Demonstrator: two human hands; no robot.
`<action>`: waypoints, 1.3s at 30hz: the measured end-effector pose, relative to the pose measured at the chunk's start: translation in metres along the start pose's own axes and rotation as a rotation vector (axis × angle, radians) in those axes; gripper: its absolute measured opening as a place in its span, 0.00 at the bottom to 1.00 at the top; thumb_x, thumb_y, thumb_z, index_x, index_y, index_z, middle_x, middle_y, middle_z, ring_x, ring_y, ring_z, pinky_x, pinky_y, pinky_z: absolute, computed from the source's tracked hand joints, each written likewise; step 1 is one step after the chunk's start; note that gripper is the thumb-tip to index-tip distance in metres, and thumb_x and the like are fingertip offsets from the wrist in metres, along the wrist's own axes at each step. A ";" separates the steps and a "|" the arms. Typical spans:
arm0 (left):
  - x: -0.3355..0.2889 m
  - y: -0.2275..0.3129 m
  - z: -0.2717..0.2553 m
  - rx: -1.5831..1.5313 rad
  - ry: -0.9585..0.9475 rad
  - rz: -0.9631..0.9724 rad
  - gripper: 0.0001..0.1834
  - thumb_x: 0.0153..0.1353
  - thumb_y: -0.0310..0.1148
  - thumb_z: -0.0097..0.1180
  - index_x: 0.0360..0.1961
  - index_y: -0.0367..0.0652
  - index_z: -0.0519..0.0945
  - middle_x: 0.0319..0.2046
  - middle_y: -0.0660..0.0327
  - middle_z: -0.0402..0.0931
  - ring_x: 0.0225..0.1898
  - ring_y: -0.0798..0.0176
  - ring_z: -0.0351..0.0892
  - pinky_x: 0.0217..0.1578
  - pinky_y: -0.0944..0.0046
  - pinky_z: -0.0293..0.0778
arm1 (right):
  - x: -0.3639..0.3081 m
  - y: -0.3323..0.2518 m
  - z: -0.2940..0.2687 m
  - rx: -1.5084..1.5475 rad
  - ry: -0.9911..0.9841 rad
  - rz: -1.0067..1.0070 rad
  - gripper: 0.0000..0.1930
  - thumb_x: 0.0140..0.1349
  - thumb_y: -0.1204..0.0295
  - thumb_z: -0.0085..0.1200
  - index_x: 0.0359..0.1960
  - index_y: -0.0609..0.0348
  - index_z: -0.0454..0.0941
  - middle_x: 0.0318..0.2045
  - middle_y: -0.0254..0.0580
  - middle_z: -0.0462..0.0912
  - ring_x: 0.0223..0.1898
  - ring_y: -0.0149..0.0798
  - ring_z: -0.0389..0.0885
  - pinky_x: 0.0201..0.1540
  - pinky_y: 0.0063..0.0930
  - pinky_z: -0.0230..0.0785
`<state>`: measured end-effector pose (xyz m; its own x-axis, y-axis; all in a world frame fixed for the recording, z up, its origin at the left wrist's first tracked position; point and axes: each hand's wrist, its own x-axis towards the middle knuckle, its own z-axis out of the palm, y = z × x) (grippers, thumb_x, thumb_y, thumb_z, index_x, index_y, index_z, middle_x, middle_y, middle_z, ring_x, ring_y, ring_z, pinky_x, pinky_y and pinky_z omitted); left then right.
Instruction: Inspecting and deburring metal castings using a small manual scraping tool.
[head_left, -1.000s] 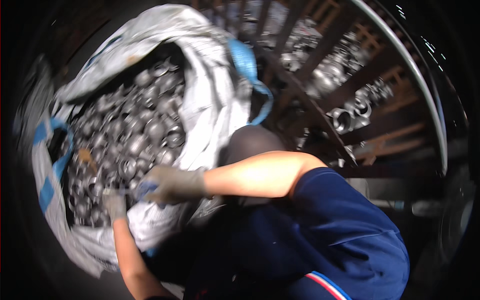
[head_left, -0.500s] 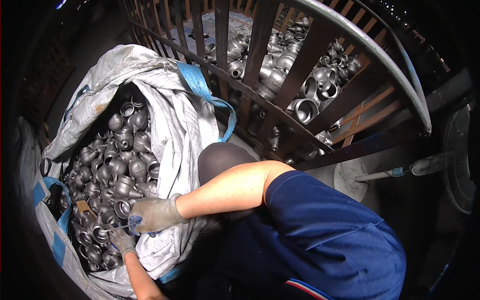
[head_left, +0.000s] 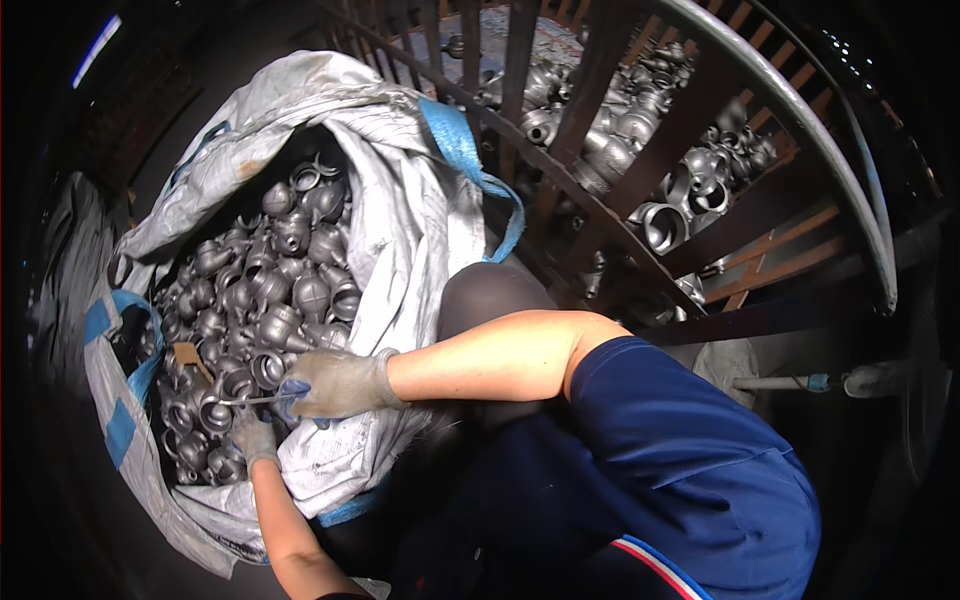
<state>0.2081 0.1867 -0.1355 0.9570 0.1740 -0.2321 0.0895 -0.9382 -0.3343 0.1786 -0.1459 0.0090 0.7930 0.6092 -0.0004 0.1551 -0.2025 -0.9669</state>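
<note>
1. Right hand point(head_left: 335, 383), grey-gloved, curled over the near rim of the white bulk sack point(head_left: 420, 230), fingers closed on the blue grip end of a thin metal rod point(head_left: 250, 400).
2. Left hand point(head_left: 255, 437), also gloved, low at the sack's rim just beside the right; grip partly hidden, cannot tell whether closed on a fitting or merely resting on the heap.
3. Rod lying near level across the top of the heaped grey metal pipe fittings point(head_left: 270, 290); long axis roughly left-right in the head view, free end pointing left into the pile, grip end toward the right hand.
4. Judged best handling: keep rod shallow, work the tip under or through one fitting only, steady the neighbours with the left hand so the pile does not slump.
5. More fittings in the barred metal crate point(head_left: 640, 140) beyond the sack, well apart from both hands.
</note>
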 end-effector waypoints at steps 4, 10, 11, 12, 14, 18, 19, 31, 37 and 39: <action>-0.008 0.007 -0.017 -0.293 0.023 0.036 0.21 0.53 0.39 0.52 0.49 0.48 0.73 0.48 0.53 0.72 0.53 0.54 0.69 0.53 0.59 0.64 | -0.001 0.002 0.004 0.012 0.017 -0.001 0.10 0.54 0.67 0.51 0.31 0.62 0.78 0.22 0.46 0.79 0.25 0.37 0.77 0.33 0.30 0.69; -0.045 0.005 -0.027 -0.352 0.430 0.028 0.26 0.49 0.39 0.57 0.49 0.41 0.71 0.47 0.50 0.72 0.49 0.49 0.70 0.51 0.54 0.65 | 0.002 0.000 0.003 0.182 0.033 0.060 0.10 0.55 0.68 0.54 0.34 0.62 0.79 0.23 0.38 0.79 0.24 0.27 0.72 0.29 0.24 0.67; -0.050 0.001 -0.032 -0.439 0.382 -0.064 0.27 0.50 0.42 0.57 0.49 0.41 0.71 0.48 0.50 0.71 0.51 0.48 0.69 0.52 0.54 0.64 | 0.003 -0.003 0.002 0.190 0.047 0.084 0.09 0.56 0.69 0.54 0.35 0.62 0.79 0.22 0.35 0.79 0.23 0.24 0.71 0.28 0.23 0.66; -0.054 -0.002 -0.039 -0.545 0.399 -0.070 0.25 0.49 0.43 0.58 0.48 0.43 0.73 0.47 0.51 0.72 0.51 0.48 0.69 0.52 0.54 0.64 | 0.005 -0.006 0.001 0.191 0.028 0.105 0.09 0.57 0.70 0.54 0.35 0.63 0.78 0.23 0.33 0.78 0.23 0.23 0.71 0.27 0.20 0.65; -0.065 -0.005 -0.051 -0.535 0.504 -0.062 0.25 0.47 0.47 0.60 0.43 0.43 0.77 0.43 0.51 0.75 0.47 0.49 0.72 0.48 0.54 0.66 | 0.007 -0.013 0.003 0.259 0.015 0.181 0.09 0.58 0.70 0.53 0.36 0.62 0.78 0.21 0.29 0.76 0.21 0.19 0.68 0.23 0.16 0.61; -0.082 -0.015 -0.082 -1.064 0.570 -0.107 0.17 0.49 0.33 0.63 0.40 0.41 0.76 0.37 0.58 0.78 0.36 0.60 0.78 0.40 0.63 0.72 | 0.007 -0.014 0.006 0.415 0.035 0.327 0.06 0.58 0.70 0.54 0.33 0.58 0.78 0.15 0.22 0.66 0.12 0.16 0.59 0.13 0.13 0.49; -0.085 -0.015 -0.090 -1.257 0.653 -0.131 0.16 0.49 0.30 0.63 0.41 0.42 0.76 0.35 0.60 0.78 0.34 0.62 0.78 0.38 0.64 0.73 | 0.007 -0.012 0.006 0.385 0.084 0.391 0.06 0.58 0.69 0.54 0.32 0.58 0.77 0.16 0.23 0.67 0.12 0.17 0.59 0.13 0.13 0.50; -0.158 0.051 -0.137 -2.259 0.973 0.170 0.12 0.57 0.17 0.49 0.44 0.34 0.74 0.39 0.56 0.77 0.39 0.65 0.78 0.44 0.69 0.75 | 0.011 0.006 0.007 1.085 -0.140 0.470 0.11 0.63 0.64 0.48 0.40 0.58 0.70 0.21 0.31 0.71 0.15 0.22 0.65 0.10 0.13 0.53; -0.164 0.070 -0.114 -2.360 0.692 0.160 0.15 0.58 0.21 0.51 0.48 0.35 0.72 0.42 0.58 0.75 0.44 0.68 0.75 0.47 0.70 0.72 | 0.001 0.014 0.000 0.440 0.149 0.225 0.06 0.60 0.71 0.53 0.34 0.59 0.75 0.21 0.27 0.74 0.16 0.19 0.67 0.14 0.12 0.57; -0.167 0.074 -0.105 -2.347 0.630 0.088 0.15 0.59 0.22 0.51 0.49 0.37 0.72 0.43 0.59 0.75 0.45 0.67 0.74 0.47 0.69 0.72 | 0.000 0.014 0.003 0.512 0.154 0.177 0.08 0.56 0.70 0.56 0.36 0.59 0.77 0.19 0.25 0.73 0.15 0.18 0.65 0.14 0.12 0.55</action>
<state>0.0841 0.0564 -0.0257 0.8679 0.4749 0.1454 -0.3317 0.3365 0.8813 0.1796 -0.1464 -0.0054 0.8635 0.4734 -0.1739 -0.2639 0.1302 -0.9557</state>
